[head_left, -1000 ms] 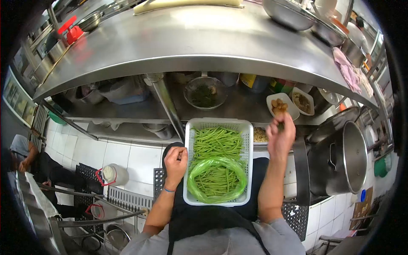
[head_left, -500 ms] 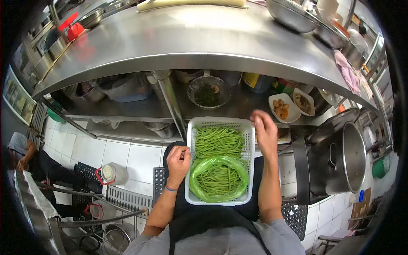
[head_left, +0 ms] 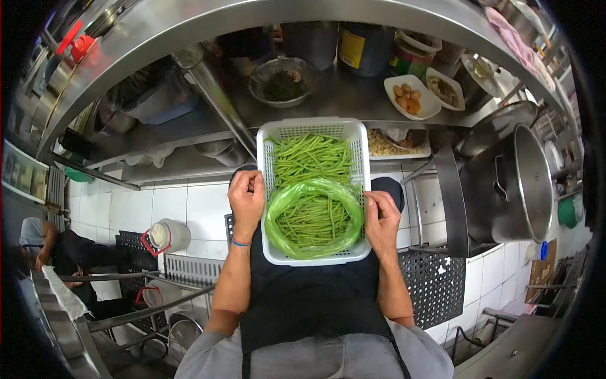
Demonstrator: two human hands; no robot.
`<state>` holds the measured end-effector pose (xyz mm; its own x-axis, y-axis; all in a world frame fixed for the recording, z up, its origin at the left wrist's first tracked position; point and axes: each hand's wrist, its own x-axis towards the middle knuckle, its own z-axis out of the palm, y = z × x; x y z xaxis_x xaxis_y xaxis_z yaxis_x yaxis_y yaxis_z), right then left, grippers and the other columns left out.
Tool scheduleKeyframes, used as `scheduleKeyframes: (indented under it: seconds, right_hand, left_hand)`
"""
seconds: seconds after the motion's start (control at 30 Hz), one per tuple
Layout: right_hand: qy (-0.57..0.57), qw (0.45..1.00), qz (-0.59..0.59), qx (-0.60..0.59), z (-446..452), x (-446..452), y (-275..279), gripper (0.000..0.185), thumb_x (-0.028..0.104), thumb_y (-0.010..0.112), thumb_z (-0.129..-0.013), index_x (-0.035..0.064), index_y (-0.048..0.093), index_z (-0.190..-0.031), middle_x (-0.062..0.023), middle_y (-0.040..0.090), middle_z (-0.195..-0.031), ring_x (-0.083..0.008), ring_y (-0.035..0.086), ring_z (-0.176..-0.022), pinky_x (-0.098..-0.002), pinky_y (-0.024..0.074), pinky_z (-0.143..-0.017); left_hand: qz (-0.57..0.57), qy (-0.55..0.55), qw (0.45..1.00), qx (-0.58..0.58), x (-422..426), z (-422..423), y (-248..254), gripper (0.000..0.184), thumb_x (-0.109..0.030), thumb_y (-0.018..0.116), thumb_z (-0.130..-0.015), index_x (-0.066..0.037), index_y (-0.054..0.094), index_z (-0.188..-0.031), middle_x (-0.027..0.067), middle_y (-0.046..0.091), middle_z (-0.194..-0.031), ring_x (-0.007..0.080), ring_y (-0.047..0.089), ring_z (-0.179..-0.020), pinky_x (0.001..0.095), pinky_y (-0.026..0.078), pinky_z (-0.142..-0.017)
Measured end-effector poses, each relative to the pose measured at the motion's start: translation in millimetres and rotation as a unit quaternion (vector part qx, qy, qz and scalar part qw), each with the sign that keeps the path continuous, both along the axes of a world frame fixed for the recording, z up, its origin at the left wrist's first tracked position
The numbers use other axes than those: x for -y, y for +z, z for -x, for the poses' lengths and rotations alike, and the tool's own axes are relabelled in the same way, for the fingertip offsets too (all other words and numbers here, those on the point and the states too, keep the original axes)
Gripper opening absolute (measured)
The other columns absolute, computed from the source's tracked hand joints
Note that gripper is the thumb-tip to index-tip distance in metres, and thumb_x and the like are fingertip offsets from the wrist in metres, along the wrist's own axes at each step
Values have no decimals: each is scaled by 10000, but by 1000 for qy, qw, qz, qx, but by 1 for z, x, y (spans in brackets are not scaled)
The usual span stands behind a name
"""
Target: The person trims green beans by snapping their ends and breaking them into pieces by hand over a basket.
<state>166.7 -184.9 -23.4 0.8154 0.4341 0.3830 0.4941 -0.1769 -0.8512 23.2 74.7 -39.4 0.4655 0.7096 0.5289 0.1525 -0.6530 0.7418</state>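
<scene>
A white plastic basket point(head_left: 362, 142) rests on my lap, over a black apron. Loose green beans point(head_left: 312, 159) fill its far half. In the near half sits a green plastic bag point(head_left: 276, 224), its mouth wide and rolled back, with more beans point(head_left: 312, 220) inside. My left hand point(head_left: 247, 201) is closed beside the basket's left wall, fingers curled; what they hold, if anything, is hidden. At the right rim my right hand point(head_left: 382, 224) has thumb and fingertips pinched together, touching or nearly touching the edge. I cannot make out what is between them.
Ahead, a steel shelf point(head_left: 341, 95) holds a bowl of dark greens point(head_left: 284, 82) and a white dish of food point(head_left: 412, 97). A large steel pot point(head_left: 505, 186) stands right. To the left are a white bucket point(head_left: 169, 236) and a seated person point(head_left: 47, 246).
My right hand has come down from beyond the basket's far right corner to its right rim. The view has shifted, and the basket appears higher and further left. My left hand stays closed.
</scene>
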Motion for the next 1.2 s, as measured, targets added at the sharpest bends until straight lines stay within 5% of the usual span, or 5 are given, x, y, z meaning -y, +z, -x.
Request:
scheduleKeyframes:
  seconds: [0.4,0.73,0.9,1.03,1.2]
  right_hand:
    - [284,951,86,85,41,-3,48,122,-23,620,-836,-30,650,-954,-160,647,-920,-322,640,-860,-373,515,-783]
    - [291,909,210,213,40,-20,22,235,-73,561,-762,-41,640,-981,-192,614,-1009,-363,587,-969,-435,472,-894]
    - [280,915,224,187,44,-3,28,323,-52,617,-744,-34,614,-1067,-166,580,-1125,-358,551,-1108,-434,458,-953]
    - [297,902,192,246,48,-19,21,587,-19,696,-668,-9,523,-1229,-206,495,-1242,-390,488,-1203,-446,432,-1000]
    - [287,891,231,267,37,-48,27,853,83,816,-572,-23,433,-1327,-225,414,-1328,-407,428,-1261,-460,399,-1034]
  left_hand:
    - [99,-81,992,-25,32,28,20,131,-73,662,-850,16,684,-943,108,655,-843,172,588,-667,274,471,-618]
    - [-65,-248,918,-302,31,-18,40,305,-207,710,-828,42,657,-997,225,681,-972,399,642,-938,443,498,-838]
    - [84,-309,936,-146,35,-8,69,131,4,542,-878,24,630,-974,77,664,-740,151,650,-661,309,513,-610]
    - [275,-297,897,-175,34,-22,64,148,10,513,-903,25,603,-1019,15,629,-801,138,622,-691,265,487,-635]
    - [164,-316,927,-122,38,-37,69,154,25,527,-874,16,605,-1007,24,618,-859,75,544,-807,235,456,-706]
